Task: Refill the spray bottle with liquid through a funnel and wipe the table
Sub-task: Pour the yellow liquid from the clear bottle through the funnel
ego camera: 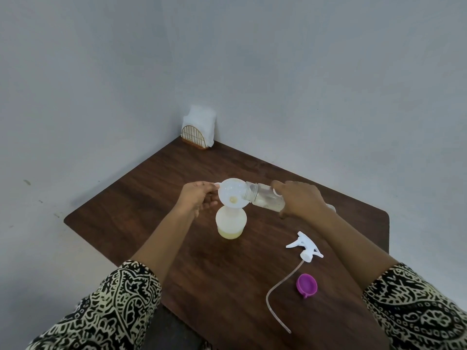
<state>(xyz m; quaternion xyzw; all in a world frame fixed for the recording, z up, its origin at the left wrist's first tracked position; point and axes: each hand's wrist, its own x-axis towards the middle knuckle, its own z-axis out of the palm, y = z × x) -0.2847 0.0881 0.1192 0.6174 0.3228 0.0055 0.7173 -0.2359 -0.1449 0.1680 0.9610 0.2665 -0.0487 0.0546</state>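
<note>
Translucent funnel seats in the spray bottle; left hand pinches its 9 o'clock tab, preventing tipping; right hand grips the tilted clear bottle at 3 o'clock, mouth over the bowl.

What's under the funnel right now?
The spray bottle, upright on the table, with pale yellow liquid in its bottom part. The funnel hides the bottle's neck, so the spout and opening cannot be seen.

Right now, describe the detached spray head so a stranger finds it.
Start at the dark wooden table, near right part. The spray head lies there on its side. Unlike the round purple cap beside it, it is white, with a trigger and long tube.
</note>
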